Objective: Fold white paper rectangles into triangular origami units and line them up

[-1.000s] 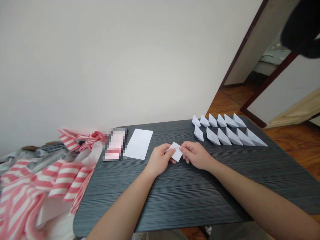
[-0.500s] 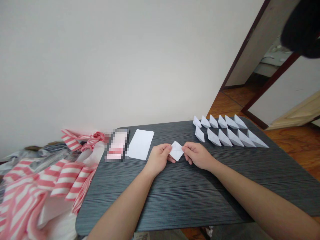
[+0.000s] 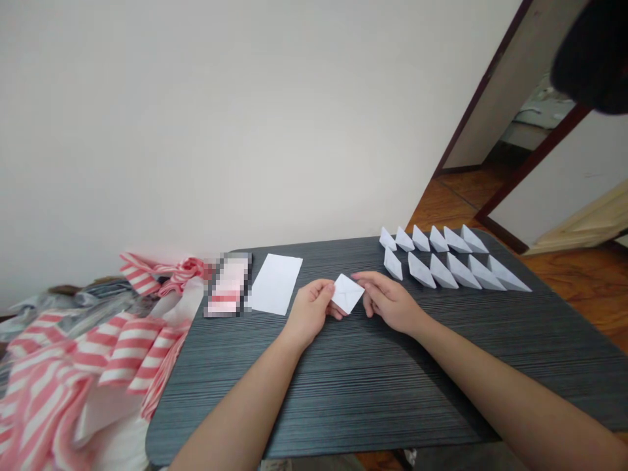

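Observation:
A small white paper folded into a diamond (image 3: 348,294), with crease lines across its face, is held just above the dark table. My left hand (image 3: 312,307) pinches its left corner between thumb and fingers. At its right corner is my right hand (image 3: 390,302), its fingers loosely apart and the index finger stretched along the upper right edge; whether a fingertip touches the paper I cannot tell. Several folded white paper boats (image 3: 444,271) stand in two rows beyond my right hand. To the left of my hands lies a stack of white paper sheets (image 3: 277,284).
A phone (image 3: 228,285) with a blurred screen lies at the left of the dark wood-grain table (image 3: 235,386). Red-and-white striped cloth (image 3: 122,353) is heaped against the table's left side. A white wall (image 3: 220,131) rises behind; a doorway stands at the right.
My right hand has released its pinch on the paper's right corner and its fingers have spread. The paper has turned slightly, still in my left hand.

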`<act>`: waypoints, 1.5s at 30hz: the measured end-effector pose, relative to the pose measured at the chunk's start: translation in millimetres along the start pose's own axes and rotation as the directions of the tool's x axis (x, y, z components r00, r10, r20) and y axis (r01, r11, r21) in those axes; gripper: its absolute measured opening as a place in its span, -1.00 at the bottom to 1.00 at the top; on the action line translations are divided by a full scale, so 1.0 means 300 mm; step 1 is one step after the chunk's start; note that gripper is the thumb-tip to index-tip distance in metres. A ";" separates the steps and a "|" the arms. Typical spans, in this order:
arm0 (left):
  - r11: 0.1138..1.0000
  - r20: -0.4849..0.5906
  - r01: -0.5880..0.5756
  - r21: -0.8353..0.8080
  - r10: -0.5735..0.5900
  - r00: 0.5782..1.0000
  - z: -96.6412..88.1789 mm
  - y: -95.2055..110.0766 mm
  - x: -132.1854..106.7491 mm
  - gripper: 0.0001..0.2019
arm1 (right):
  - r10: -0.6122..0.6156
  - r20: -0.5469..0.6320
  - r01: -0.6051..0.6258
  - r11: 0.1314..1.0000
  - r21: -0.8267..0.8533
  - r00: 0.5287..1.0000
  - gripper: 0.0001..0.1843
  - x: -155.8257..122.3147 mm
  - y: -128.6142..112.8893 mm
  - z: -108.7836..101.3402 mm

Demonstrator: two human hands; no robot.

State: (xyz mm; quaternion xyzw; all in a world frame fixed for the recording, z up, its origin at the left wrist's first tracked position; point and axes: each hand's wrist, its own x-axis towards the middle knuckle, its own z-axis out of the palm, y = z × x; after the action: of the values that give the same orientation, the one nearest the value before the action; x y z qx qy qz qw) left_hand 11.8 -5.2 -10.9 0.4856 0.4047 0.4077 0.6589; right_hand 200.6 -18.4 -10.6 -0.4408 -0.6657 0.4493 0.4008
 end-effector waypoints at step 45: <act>0.995 0.120 0.001 0.101 -0.013 0.993 0.002 0.003 -0.008 -0.75 | -0.286 0.143 0.312 0.922 -0.228 0.948 -0.82 0.011 -0.017 -0.013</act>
State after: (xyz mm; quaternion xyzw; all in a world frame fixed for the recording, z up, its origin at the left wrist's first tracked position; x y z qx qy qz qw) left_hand 11.5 -7.5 -9.4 0.5404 0.3860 0.3546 0.6582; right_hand 202.2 -15.3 -4.2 -0.3560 -0.7965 0.3189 0.3703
